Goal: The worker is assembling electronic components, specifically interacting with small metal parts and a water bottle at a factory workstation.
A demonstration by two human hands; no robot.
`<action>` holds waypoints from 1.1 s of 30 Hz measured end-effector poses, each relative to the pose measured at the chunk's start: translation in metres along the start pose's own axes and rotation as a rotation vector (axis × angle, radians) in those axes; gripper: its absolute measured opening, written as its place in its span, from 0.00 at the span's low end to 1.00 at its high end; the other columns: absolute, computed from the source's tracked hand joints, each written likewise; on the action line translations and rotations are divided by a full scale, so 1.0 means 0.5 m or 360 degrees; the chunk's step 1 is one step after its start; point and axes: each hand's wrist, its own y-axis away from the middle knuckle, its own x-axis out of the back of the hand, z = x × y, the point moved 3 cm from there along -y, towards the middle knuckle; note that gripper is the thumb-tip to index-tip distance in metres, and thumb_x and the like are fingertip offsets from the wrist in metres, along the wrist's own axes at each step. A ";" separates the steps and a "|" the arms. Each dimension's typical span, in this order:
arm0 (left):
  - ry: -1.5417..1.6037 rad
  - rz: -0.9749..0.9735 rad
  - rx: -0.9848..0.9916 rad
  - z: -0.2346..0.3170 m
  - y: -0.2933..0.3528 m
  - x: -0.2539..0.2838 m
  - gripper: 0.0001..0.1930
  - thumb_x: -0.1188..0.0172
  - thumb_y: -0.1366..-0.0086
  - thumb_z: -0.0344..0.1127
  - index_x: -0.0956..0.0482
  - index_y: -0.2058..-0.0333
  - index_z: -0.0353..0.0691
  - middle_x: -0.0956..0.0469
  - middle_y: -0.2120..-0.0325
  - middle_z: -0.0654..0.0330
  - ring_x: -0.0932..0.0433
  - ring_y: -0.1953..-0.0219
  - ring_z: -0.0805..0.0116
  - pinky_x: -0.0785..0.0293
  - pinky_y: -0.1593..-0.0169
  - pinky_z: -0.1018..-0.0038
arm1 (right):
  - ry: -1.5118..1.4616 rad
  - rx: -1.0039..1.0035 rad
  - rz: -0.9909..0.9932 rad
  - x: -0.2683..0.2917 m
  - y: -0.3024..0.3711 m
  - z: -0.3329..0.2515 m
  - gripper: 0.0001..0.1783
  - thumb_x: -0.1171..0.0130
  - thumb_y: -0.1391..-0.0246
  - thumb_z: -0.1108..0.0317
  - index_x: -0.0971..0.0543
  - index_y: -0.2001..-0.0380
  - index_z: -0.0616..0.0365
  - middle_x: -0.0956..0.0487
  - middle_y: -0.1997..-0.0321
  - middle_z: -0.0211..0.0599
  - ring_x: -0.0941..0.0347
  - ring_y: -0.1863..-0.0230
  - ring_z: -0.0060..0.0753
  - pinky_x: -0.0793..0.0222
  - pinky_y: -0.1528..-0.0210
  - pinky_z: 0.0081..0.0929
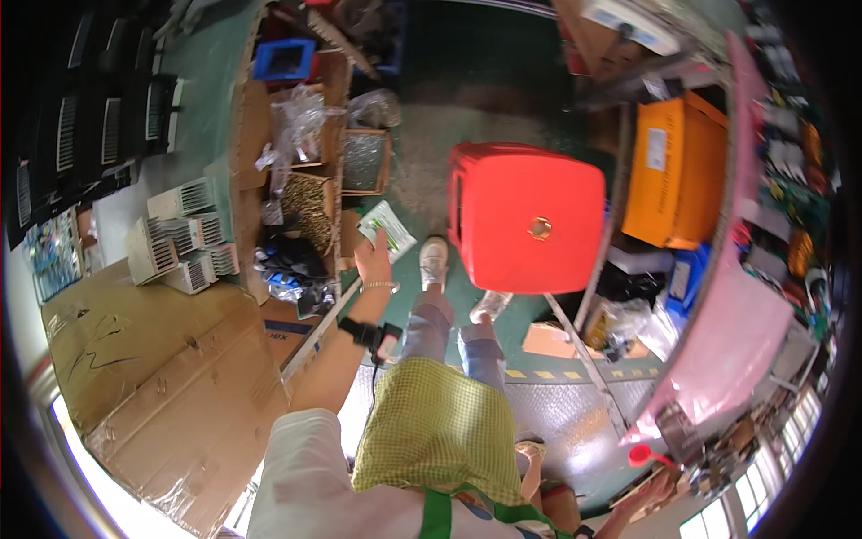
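Note:
My left hand [374, 260] is closed on the near edge of a flat, white-and-green packet [388, 230], with a finger lying over its printed face. A bracelet and a black strap with a small device [373, 340] are on that arm. The packet is held above the floor, beside open boxes on the left. Far to the lower right, what appears to be my right hand [648, 492] reaches out by a cluttered bench, near a red round thing with a handle [640, 455]. Its fingers are blurred, and I cannot make out anything in them.
A red stool [525, 220] stands just right of my feet. Left are a shelf with a blue bin [284, 59], a carton of small brass-coloured parts [306, 208], white finned parts [184, 235] and a large cardboard box [171, 395]. An orange box [675, 171] sits under the right bench.

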 end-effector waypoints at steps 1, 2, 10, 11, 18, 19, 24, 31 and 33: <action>0.0391 -0.0195 0.0099 0.046 0.077 -0.034 0.12 0.47 0.40 0.35 0.25 0.66 0.29 0.23 0.72 0.58 0.27 0.75 0.74 0.32 0.71 0.76 | -0.0443 -0.0307 0.0264 0.018 0.021 0.013 0.25 0.57 0.45 0.55 0.35 0.48 0.59 0.33 0.48 0.39 0.36 0.52 0.36 0.42 0.48 0.41; 0.0777 -0.0385 0.0214 0.094 0.152 -0.057 0.11 0.46 0.40 0.34 0.25 0.66 0.29 0.23 0.70 0.60 0.28 0.74 0.79 0.32 0.71 0.77 | -0.0415 -0.0348 0.0316 0.038 0.020 -0.009 0.25 0.57 0.45 0.55 0.35 0.48 0.59 0.33 0.48 0.39 0.36 0.52 0.36 0.42 0.48 0.41; 0.0164 -0.1725 -0.0565 0.372 0.608 -0.015 0.08 0.46 0.42 0.29 0.26 0.65 0.32 0.24 0.70 0.58 0.26 0.72 0.70 0.31 0.64 0.76 | -0.2153 -0.0077 -0.0769 0.162 0.002 -0.534 0.09 0.50 0.52 0.78 0.29 0.65 0.63 0.28 0.65 0.35 0.31 0.65 0.26 0.35 0.62 0.23; -0.0232 -0.1876 -0.1181 0.405 0.652 -0.008 0.08 0.45 0.44 0.29 0.26 0.66 0.34 0.25 0.72 0.57 0.26 0.73 0.65 0.30 0.61 0.74 | -0.1972 0.0310 -0.0826 0.174 -0.035 -0.577 0.13 0.48 0.55 0.80 0.30 0.63 0.64 0.28 0.66 0.37 0.31 0.65 0.27 0.35 0.62 0.23; -0.0584 -0.2051 -0.1783 0.465 0.830 0.096 0.11 0.46 0.46 0.30 0.28 0.62 0.34 0.29 0.66 0.54 0.29 0.63 0.58 0.33 0.59 0.70 | -0.1301 0.1653 -0.1125 0.335 -0.089 -0.635 0.13 0.44 0.54 0.64 0.33 0.83 0.59 0.35 0.84 0.42 0.36 0.80 0.46 0.42 0.79 0.34; -0.0596 -0.1966 -0.1783 0.469 0.846 0.108 0.11 0.46 0.46 0.30 0.28 0.62 0.34 0.29 0.66 0.54 0.29 0.63 0.58 0.33 0.59 0.70 | -0.1292 0.1684 -0.1197 0.357 -0.090 -0.616 0.13 0.44 0.54 0.65 0.33 0.83 0.60 0.34 0.84 0.41 0.35 0.80 0.45 0.42 0.79 0.33; 0.0204 -0.1598 -0.1193 0.488 0.845 0.168 0.27 0.51 0.44 0.34 0.42 0.45 0.35 0.38 0.49 0.51 0.38 0.46 0.59 0.45 0.44 0.70 | -0.2055 0.1390 -0.1789 0.349 -0.122 -0.480 0.12 0.46 0.55 0.66 0.32 0.83 0.62 0.31 0.85 0.39 0.33 0.81 0.41 0.40 0.78 0.31; -0.0375 -0.1250 -0.1803 0.527 0.896 0.177 0.30 0.43 0.48 0.37 0.40 0.46 0.38 0.40 0.47 0.51 0.41 0.44 0.56 0.46 0.43 0.68 | -0.1232 0.1491 -0.1078 0.296 -0.095 -0.594 0.10 0.48 0.51 0.66 0.28 0.78 0.63 0.32 0.85 0.42 0.36 0.83 0.35 0.43 0.80 0.31; -0.0503 -0.1196 -0.1979 0.525 0.917 0.157 0.28 0.38 0.51 0.39 0.33 0.51 0.37 0.33 0.51 0.51 0.34 0.48 0.59 0.39 0.48 0.69 | -0.1477 0.1393 -0.1499 0.328 -0.087 -0.597 0.12 0.48 0.49 0.65 0.28 0.78 0.64 0.35 0.87 0.40 0.41 0.86 0.28 0.45 0.81 0.27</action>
